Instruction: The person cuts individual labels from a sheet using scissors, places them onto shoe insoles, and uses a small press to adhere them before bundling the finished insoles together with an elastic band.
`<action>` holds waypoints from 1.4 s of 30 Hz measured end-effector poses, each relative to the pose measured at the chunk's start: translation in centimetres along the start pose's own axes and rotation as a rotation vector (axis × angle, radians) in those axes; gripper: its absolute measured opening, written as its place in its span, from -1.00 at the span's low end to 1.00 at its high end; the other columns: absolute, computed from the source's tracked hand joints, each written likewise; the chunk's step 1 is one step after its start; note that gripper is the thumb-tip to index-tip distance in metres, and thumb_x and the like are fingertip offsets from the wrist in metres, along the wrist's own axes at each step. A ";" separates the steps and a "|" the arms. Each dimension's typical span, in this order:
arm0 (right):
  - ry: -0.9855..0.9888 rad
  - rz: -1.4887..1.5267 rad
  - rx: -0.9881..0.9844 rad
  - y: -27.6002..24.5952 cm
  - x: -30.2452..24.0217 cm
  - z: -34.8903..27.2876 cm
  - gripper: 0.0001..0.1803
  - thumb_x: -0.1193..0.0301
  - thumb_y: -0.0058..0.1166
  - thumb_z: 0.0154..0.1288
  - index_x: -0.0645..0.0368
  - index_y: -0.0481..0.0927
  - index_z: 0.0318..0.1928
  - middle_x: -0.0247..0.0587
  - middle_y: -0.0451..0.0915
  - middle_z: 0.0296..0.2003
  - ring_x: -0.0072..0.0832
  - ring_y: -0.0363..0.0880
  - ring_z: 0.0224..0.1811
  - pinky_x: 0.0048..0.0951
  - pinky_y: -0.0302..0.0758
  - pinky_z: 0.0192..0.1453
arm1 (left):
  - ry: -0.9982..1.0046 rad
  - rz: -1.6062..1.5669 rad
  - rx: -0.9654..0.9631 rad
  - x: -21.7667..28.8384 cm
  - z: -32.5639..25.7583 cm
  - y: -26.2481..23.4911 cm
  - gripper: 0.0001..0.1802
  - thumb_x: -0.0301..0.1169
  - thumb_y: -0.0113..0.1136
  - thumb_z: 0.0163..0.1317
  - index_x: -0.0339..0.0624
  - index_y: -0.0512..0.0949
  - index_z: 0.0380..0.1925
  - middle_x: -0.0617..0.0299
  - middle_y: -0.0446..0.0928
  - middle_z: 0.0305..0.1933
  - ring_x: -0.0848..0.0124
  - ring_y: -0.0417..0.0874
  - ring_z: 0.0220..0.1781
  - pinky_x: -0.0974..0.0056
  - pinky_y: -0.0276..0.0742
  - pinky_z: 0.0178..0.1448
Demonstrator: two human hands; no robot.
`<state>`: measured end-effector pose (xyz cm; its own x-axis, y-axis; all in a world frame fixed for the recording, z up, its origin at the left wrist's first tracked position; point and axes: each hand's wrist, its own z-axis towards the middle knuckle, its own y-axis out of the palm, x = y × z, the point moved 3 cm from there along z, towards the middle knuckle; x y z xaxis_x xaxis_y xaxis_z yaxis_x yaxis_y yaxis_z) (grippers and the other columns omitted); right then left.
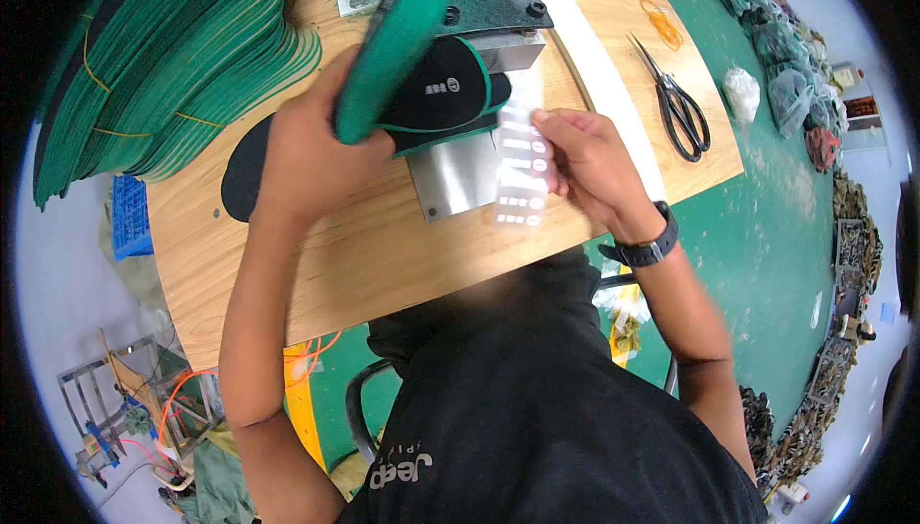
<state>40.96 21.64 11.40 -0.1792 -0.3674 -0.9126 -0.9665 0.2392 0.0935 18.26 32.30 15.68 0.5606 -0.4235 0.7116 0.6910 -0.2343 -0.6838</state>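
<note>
Green and long, an insole points far and a bit right, its near end gripped in the person's left hand above the table. I see the right hand pinch a clear strip that runs near to far.

Near tabletop passable; machine perhaps blocks far side

Bright light is spreading all around. The left hand and its green sole are looking blurry. In the right hand, the strip is glaring white. Between them, the metal plate is shining. Far past both, straight lines are bending and black is filling the corners.
</note>
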 end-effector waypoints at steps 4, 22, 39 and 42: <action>0.032 -0.187 -0.071 1.8 -0.4 1.6 -0.65 0.27 0.04 0.34 0.19 0.49 -0.55 -0.38 0.46 -0.71 -0.66 0.43 -0.77 -0.71 0.27 -0.75 | 0.098 -0.240 0.241 -2.9 -0.2 -1.8 -0.71 -0.49 0.17 -0.11 -0.35 0.53 -0.31 0.22 0.54 -0.42 0.51 0.46 -0.39 0.37 0.44 -0.22; 0.086 -0.351 -0.078 2.0 0.0 2.8 -0.59 0.23 0.06 0.34 0.20 0.49 -0.62 -0.33 0.48 -0.78 -0.67 0.41 -0.84 -0.73 0.24 -0.81 | 0.003 -0.295 0.324 -2.6 -0.8 -1.3 -0.80 -0.49 0.21 -0.05 -0.31 0.56 -0.36 0.25 0.57 -0.40 0.50 0.53 -0.36 0.36 0.46 -0.21; -0.022 -0.314 -0.181 1.2 -0.2 2.3 -0.63 0.25 0.01 0.31 0.26 0.53 -0.54 -0.26 0.51 -0.72 -0.62 0.45 -0.76 -0.63 0.22 -0.75 | 0.145 0.341 -0.069 -0.9 0.3 2.0 -0.06 -0.26 0.41 -0.21 -0.15 0.21 0.26 -0.09 0.52 -0.03 -0.03 0.50 0.03 0.06 0.39 0.14; -0.045 -0.292 -0.147 0.8 -0.2 1.5 -0.70 0.33 0.00 0.33 0.25 0.52 -0.50 -0.35 0.47 -0.72 -0.69 0.35 -0.79 -0.69 0.18 -0.74 | 0.132 0.352 -0.055 -1.6 -0.2 1.7 -0.25 -0.30 0.39 -0.19 -0.16 0.36 0.11 -0.08 0.55 -0.11 -0.03 0.54 -0.08 0.06 0.45 0.02</action>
<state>40.47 23.26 11.08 0.1148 -0.3602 -0.9258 -0.9926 -0.0044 -0.1214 18.46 32.36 13.33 0.6934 -0.5948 0.4068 0.4388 -0.0993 -0.8931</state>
